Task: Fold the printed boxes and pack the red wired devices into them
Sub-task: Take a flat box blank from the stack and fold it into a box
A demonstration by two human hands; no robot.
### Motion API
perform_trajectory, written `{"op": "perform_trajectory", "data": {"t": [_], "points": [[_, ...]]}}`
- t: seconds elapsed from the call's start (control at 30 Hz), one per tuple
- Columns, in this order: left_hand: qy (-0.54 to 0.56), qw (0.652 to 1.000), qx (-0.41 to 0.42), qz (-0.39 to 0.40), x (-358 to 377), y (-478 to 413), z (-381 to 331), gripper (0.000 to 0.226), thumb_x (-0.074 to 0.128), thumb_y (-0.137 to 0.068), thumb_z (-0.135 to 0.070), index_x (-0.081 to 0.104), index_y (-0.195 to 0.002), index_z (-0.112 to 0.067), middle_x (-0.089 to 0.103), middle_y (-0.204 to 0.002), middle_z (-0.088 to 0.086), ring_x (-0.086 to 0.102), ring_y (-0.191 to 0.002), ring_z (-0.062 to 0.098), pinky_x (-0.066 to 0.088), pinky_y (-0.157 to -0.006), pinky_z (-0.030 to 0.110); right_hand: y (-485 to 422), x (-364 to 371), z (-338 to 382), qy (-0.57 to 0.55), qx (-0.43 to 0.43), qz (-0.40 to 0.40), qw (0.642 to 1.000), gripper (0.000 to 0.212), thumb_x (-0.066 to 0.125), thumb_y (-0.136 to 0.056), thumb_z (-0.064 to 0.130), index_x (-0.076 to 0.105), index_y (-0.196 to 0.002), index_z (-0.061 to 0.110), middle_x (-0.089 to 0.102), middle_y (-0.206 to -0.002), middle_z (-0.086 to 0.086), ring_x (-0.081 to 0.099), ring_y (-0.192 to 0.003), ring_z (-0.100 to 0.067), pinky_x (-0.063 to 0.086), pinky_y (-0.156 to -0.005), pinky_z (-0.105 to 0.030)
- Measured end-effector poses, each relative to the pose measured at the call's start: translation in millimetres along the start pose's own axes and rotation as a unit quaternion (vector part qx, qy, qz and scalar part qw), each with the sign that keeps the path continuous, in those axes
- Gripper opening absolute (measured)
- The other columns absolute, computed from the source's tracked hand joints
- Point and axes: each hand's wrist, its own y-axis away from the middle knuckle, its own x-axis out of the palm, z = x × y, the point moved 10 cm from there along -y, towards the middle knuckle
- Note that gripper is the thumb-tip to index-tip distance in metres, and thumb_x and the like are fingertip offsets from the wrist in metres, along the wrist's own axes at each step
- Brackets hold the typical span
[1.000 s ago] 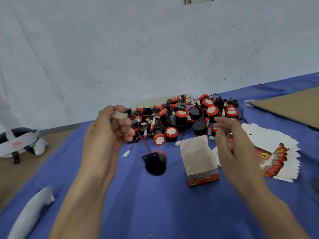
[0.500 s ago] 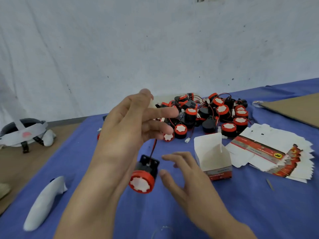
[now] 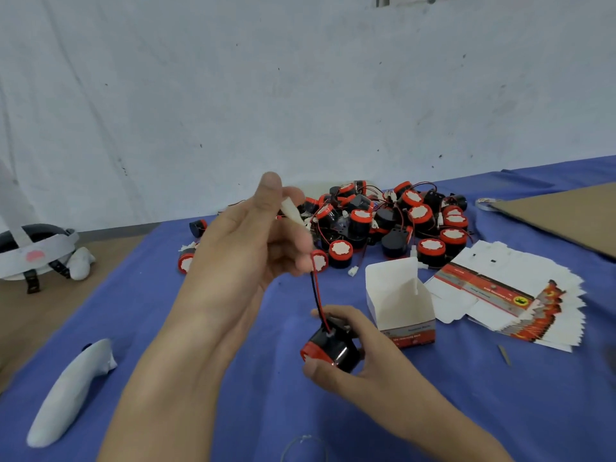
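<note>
One device (image 3: 333,348), dangling free half a second ago, is now being gripped in the right hand (image 3: 366,361), fingers curling round it, while the left hand (image 3: 246,248) is pinching its wire (image 3: 315,288) above. It is waiting just beside the open box (image 3: 396,295), probably going in next.

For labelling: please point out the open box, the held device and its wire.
open box (image 3: 400,301): head view, inner wall.
held device (image 3: 340,350): head view, black side.
wire (image 3: 316,291): head view, middle.

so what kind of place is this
Probably a small packing workbench rather than a home: a pile of red wired devices on a blue-covered table, a stack of flat printed boxes, and one folded box standing open.
</note>
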Motion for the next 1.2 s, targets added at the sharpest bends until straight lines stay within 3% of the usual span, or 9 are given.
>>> {"op": "perform_trajectory", "data": {"t": [0.2, 0.4, 0.47, 0.63, 0.87, 1.07, 1.2], "points": [[0.012, 0.993, -0.067, -0.101, -40, -13, 39, 0.04, 0.048, -0.103, -0.041, 0.07, -0.107, -0.008, 0.052, -0.056, -0.005, 0.048, -0.048, 0.009, 0.048, -0.049, 0.018, 2, -17, -11, 0.035, 0.013, -0.049, 0.998, 0.045, 0.068, -0.075, 0.061, 0.042, -0.111, 0.062, 0.042, -0.116, 0.03, 0.046, -0.112, 0.008, 0.041, -0.086, -0.005], [0.019, 0.994, -0.091, -0.049, -35, -20, 58, 0.037, 0.065, -0.085, -0.045, 0.075, -0.095, -0.011, 0.065, -0.076, -0.003, 0.061, -0.059, 0.01, 0.053, -0.052, 0.023, 3, -30, -16, 0.046, 0.019, -0.085, 0.995, 0.041, 0.068, -0.082, 0.054, 0.044, -0.116, 0.052, 0.039, -0.117, 0.039, 0.043, -0.114, 0.015, 0.037, -0.084, 0.001], [0.014, 0.994, -0.091, -0.052, -36, -21, 60, 0.045, 0.066, -0.082, -0.049, 0.073, -0.101, -0.009, 0.066, -0.079, -0.002, 0.062, -0.061, 0.011, 0.053, -0.053, 0.024, 2, -30, -16, 0.058, 0.016, -0.086, 0.994, 0.042, 0.067, -0.083, 0.054, 0.043, -0.117, 0.053, 0.039, -0.119, 0.038, 0.042, -0.115, 0.014, 0.037, -0.084, 0.001], [0.013, 0.994, -0.092, -0.062, -40, -22, 64, 0.043, 0.063, -0.079, -0.054, 0.071, -0.094, -0.014, 0.066, -0.078, -0.002, 0.062, -0.061, 0.011, 0.053, -0.052, 0.025, 1, -29, -17, 0.076, 0.013, -0.087, 0.993, 0.042, 0.066, -0.082, 0.055, 0.043, -0.118, 0.054, 0.039, -0.119, 0.038, 0.043, -0.114, 0.013, 0.038, -0.085, 0.0], [-0.042, 0.995, -0.066, -0.064, -43, -22, 65, 0.029, 0.065, -0.092, -0.039, 0.072, -0.095, -0.011, 0.072, -0.092, -0.002, 0.068, -0.075, 0.009, 0.054, -0.059, 0.023, 2, -27, -17, 0.095, 0.005, -0.08, 0.992, 0.041, 0.065, -0.083, 0.055, 0.042, -0.117, 0.055, 0.041, -0.118, 0.035, 0.044, -0.114, 0.009, 0.042, -0.086, -0.005], [-0.103, 0.99, -0.03, -0.087, -48, -22, 60, 0.035, 0.058, -0.096, -0.042, 0.071, -0.092, -0.01, 0.071, -0.108, 0.01, 0.067, -0.079, 0.008, 0.053, -0.06, 0.021, 2, -28, -16, 0.084, 0.007, -0.085, 0.993, 0.045, 0.061, -0.077, 0.064, 0.038, -0.117, 0.062, 0.041, -0.12, 0.035, 0.045, -0.114, 0.009, 0.043, -0.085, -0.005], [-0.093, 0.992, -0.022, -0.088, -46, -23, 59, 0.033, 0.06, -0.095, -0.04, 0.068, -0.093, -0.009, 0.067, -0.102, 0.011, 0.065, -0.078, 0.008, 0.052, -0.06, 0.021, 2, -28, -15, 0.083, 0.006, -0.081, 0.993, 0.044, 0.062, -0.08, 0.062, 0.039, -0.118, 0.061, 0.041, -0.119, 0.037, 0.044, -0.114, 0.012, 0.04, -0.084, -0.001]]}}
